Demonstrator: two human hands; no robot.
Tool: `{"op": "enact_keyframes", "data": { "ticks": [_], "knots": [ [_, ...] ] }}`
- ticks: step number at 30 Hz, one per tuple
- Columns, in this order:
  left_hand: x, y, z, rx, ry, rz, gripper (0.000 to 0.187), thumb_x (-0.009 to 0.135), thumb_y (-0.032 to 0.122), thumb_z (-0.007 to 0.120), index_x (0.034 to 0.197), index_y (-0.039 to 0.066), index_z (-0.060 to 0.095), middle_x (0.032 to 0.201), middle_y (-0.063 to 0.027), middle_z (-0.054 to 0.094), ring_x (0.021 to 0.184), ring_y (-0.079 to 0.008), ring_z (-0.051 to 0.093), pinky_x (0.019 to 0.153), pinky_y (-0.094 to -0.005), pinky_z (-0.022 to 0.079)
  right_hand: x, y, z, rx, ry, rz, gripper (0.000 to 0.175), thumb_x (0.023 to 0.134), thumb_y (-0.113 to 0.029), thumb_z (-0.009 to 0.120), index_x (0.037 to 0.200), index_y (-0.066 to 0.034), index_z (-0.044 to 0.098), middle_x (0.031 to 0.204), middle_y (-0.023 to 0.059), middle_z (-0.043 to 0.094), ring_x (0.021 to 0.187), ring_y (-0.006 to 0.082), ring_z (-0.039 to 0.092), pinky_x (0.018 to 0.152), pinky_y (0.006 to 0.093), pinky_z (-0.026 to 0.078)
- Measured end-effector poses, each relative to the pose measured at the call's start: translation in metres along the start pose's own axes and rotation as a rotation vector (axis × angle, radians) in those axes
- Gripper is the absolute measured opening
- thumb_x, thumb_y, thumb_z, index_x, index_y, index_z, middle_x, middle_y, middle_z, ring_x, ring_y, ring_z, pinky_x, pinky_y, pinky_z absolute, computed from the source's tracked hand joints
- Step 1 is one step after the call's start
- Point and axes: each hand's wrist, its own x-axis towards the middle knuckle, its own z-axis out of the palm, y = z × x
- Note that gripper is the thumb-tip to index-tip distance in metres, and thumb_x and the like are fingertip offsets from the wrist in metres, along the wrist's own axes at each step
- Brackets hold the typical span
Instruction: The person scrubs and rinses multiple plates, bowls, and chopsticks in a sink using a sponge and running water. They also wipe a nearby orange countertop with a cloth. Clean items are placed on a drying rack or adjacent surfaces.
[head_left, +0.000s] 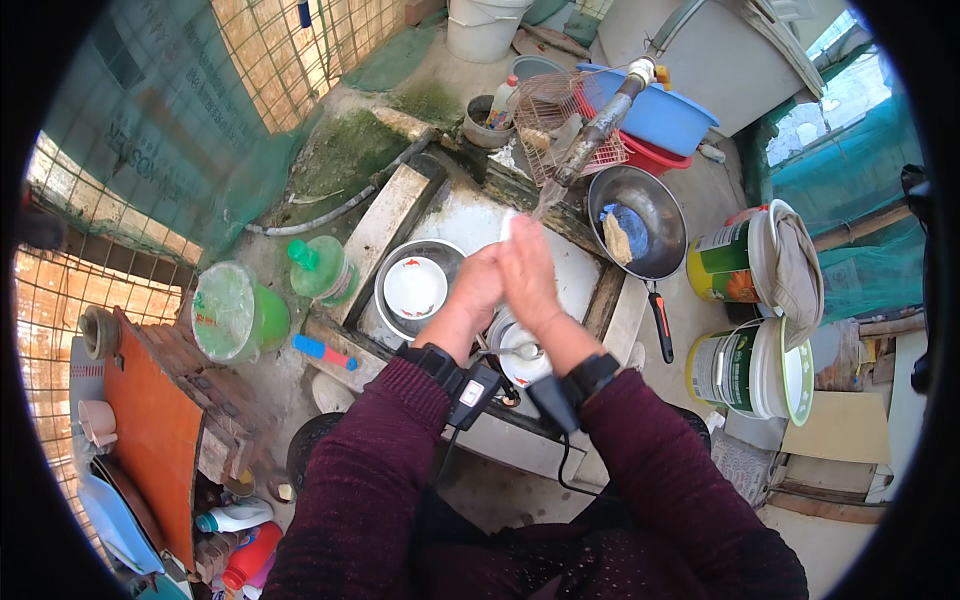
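My left hand (478, 279) and my right hand (529, 271) are pressed together below the mouth of a rusty water pipe (594, 141). Running water (552, 196) falls by my fingertips. A small white thing (509, 223) shows at the fingertips; what it is cannot be made out. Left of my hands, a white bowl with red decoration (415, 288) sits inside a metal basin (383, 306) in the shallow sink (469, 214). Under my wrists are another white bowl (517, 373) and a metal spoon (526, 350), both partly hidden by my arms.
To the right, a frying pan (664, 199) contains a yellowish scrubber (617, 240); its handle (660, 326) points towards me. Two buckets (720, 262) stand beyond it. A green bottle (330, 271), a green bucket (270, 319) and a blue-red handled tool (324, 352) are on the left.
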Motion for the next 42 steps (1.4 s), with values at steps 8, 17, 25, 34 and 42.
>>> {"op": "enact_keyframes", "data": {
  "ticks": [8,17,25,34,42],
  "knots": [
    [-0.010,0.024,-0.012,-0.153,-0.301,-0.180,0.032,0.082,0.002,0.058,0.113,-0.005,0.054,0.105,-0.0108,0.062,0.093,-0.0217,0.061,0.086,-0.0355,0.048,0.055,0.023,-0.032,0.364,-0.403,0.571,0.045,0.094,-0.037,0.039,0.112,-0.0001,0.057,0.109,0.0175,0.061,0.103,0.0303,0.057,0.090,0.0388,0.042],
    [-0.007,0.003,-0.002,-0.170,-0.056,-0.039,0.027,0.084,0.005,0.059,0.110,-0.001,0.057,0.105,-0.0085,0.062,0.095,-0.0186,0.058,0.085,-0.0345,0.047,0.007,0.009,-0.012,1.234,-0.058,1.239,0.063,0.092,-0.056,0.034,0.125,-0.0042,0.045,0.122,0.0139,0.052,0.114,0.0312,0.049,0.087,0.0538,0.042],
    [-0.013,0.002,0.011,0.913,0.009,0.023,0.025,0.086,0.015,0.055,0.108,0.005,0.061,0.094,-0.0097,0.067,0.087,-0.0184,0.062,0.075,-0.0306,0.048,-0.003,0.025,0.020,0.796,0.118,0.971,0.076,0.078,-0.042,0.068,0.132,-0.0025,0.031,0.118,0.0199,0.047,0.105,0.0300,0.049,0.081,0.0437,0.045],
    [-0.021,-0.002,-0.032,1.585,-0.111,0.463,0.022,0.079,0.012,0.051,0.092,0.005,0.066,0.102,-0.0186,0.063,0.105,-0.0323,0.056,0.096,-0.0403,0.038,-0.015,0.049,-0.014,1.267,-0.069,1.325,0.047,0.090,-0.027,0.038,0.132,-0.0049,0.037,0.130,0.0188,0.046,0.118,0.0388,0.046,0.091,0.0622,0.039],
    [-0.017,-0.026,-0.027,1.375,-0.054,0.483,0.012,0.074,0.017,0.057,0.071,0.008,0.065,0.088,-0.0126,0.065,0.095,-0.0305,0.058,0.094,-0.0417,0.040,-0.004,0.020,-0.011,1.190,0.039,1.352,0.043,0.090,-0.028,0.038,0.122,-0.0003,0.047,0.116,0.0175,0.056,0.103,0.0307,0.056,0.089,0.0401,0.046]
  ]
}}
